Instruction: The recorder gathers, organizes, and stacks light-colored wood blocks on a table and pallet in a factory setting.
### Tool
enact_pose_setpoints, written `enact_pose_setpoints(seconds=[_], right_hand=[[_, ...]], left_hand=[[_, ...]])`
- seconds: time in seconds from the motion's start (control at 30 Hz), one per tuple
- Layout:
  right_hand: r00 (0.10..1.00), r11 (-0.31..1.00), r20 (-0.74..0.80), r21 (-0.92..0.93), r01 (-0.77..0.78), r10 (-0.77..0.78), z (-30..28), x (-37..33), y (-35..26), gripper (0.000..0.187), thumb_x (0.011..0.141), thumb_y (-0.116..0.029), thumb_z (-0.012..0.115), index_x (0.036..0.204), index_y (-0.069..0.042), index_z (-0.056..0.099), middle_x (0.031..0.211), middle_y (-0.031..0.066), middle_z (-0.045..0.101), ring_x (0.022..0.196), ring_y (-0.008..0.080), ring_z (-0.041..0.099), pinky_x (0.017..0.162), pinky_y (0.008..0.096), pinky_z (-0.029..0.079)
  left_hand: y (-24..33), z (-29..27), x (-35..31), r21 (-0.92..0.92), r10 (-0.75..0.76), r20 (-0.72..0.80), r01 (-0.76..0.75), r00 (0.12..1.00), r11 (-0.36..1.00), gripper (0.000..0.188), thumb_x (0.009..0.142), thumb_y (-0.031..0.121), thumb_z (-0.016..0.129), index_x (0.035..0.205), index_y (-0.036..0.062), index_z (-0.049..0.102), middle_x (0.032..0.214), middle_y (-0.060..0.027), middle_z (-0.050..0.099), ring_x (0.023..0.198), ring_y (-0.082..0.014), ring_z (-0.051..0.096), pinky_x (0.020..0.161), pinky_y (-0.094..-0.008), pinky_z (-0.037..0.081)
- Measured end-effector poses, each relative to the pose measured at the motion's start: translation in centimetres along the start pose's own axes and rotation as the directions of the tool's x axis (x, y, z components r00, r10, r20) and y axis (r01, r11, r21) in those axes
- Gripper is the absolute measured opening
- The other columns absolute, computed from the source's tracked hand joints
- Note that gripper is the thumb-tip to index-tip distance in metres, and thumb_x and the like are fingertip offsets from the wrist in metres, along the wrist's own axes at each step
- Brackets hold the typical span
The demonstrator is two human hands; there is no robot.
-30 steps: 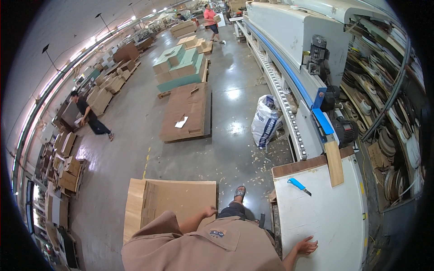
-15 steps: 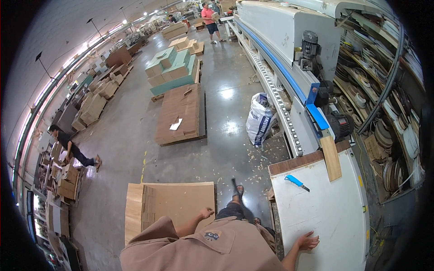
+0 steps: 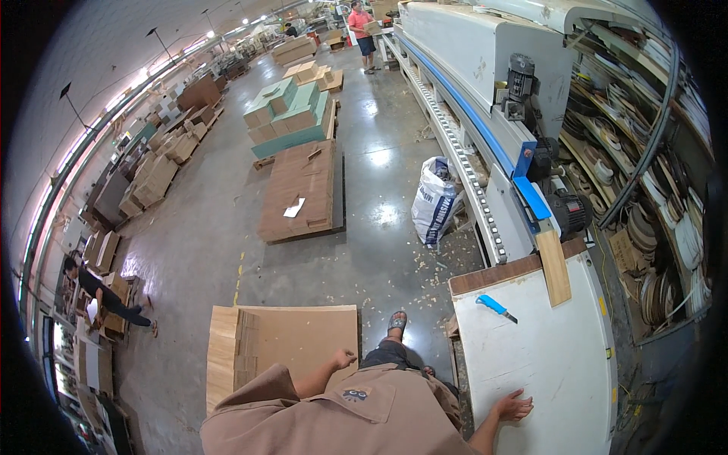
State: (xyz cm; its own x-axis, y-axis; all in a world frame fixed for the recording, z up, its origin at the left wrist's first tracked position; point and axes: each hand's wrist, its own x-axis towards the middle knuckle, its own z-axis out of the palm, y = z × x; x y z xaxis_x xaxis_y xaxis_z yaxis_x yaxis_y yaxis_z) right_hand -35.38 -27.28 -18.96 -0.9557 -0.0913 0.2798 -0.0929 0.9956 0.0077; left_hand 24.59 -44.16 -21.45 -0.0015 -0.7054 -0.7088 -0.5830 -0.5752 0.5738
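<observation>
My right hand [image 3: 513, 406] is held over the white tabletop [image 3: 546, 364], its fingers loosely apart and nothing in them. I cannot tell whether it touches the surface. Farther up the same table lies a utility knife with a blue handle [image 3: 493, 305], apart from the hand. My left hand [image 3: 345, 358] hangs by my side above the right part of a flat brown board [image 3: 303, 334]. Its fingers are loosely bent, with nothing visible in them. A wooden strip [image 3: 554, 269] rests across the table's dark far edge, beside the machine's blue guide.
A long edge-banding machine [image 3: 447, 98] runs away on the right, near racks of coiled strips [image 3: 644, 220]. A white sack [image 3: 435, 201] stands beside it. Ahead are stacked brown panels [image 3: 299, 182] and green-topped stacks [image 3: 284, 114]. Two people work farther off, one left [image 3: 106, 296], one beyond [image 3: 362, 34].
My foot has stepped forward on the floor. The person at the left has moved nearer and bends by the stacks. The far person in pink has shifted beside the machine. My hands barely move.
</observation>
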Motion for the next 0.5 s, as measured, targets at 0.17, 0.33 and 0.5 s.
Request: enact_pose_setpoints(seconds=[0.17, 0.33, 0.5], right_hand=[[1.000, 1.000, 0.001, 0.011, 0.017, -0.017, -0.3, -0.1, 0.0, 0.057, 0.102, -0.058, 0.047, 0.137, -0.013, 0.053, 0.142, 0.0135, 0.051, 0.132, 0.0300, 0.048, 0.103, 0.0472, 0.044], [1.000, 1.000, -0.010, -0.014, 0.000, 0.000, 0.3, 0.1, 0.1, 0.057, 0.100, -0.060, 0.049, 0.136, -0.016, 0.054, 0.141, 0.0106, 0.051, 0.131, 0.0275, 0.049, 0.101, 0.0468, 0.044], [0.999, 0.999, 0.014, -0.037, -0.032, 0.033, -0.2, 0.4, -0.6, 0.056, 0.098, -0.061, 0.052, 0.132, -0.018, 0.057, 0.138, 0.0072, 0.053, 0.126, 0.0264, 0.051, 0.096, 0.0455, 0.046]], left_hand=[[-1.6, 0.7, -0.4, -0.061, -0.036, -0.057, 0.032, 0.998, 0.998, 0.037, 0.088, 0.028, 0.073, 0.109, -0.0021, 0.072, 0.088, -0.0122, 0.075, 0.074, -0.0191, 0.067, 0.068, -0.0342, 0.056], [-1.2, 0.9, -0.7, -0.030, -0.021, -0.044, 0.019, 0.999, 0.999, 0.042, 0.087, 0.033, 0.071, 0.110, -0.0018, 0.072, 0.090, -0.0115, 0.076, 0.075, -0.0204, 0.068, 0.071, -0.0348, 0.056], [-0.7, 1.3, -0.3, -0.006, 0.009, -0.039, -0.009, 0.999, 1.000, 0.042, 0.085, 0.035, 0.070, 0.107, -0.0002, 0.074, 0.090, -0.0120, 0.076, 0.082, -0.0214, 0.070, 0.079, -0.0368, 0.056]])
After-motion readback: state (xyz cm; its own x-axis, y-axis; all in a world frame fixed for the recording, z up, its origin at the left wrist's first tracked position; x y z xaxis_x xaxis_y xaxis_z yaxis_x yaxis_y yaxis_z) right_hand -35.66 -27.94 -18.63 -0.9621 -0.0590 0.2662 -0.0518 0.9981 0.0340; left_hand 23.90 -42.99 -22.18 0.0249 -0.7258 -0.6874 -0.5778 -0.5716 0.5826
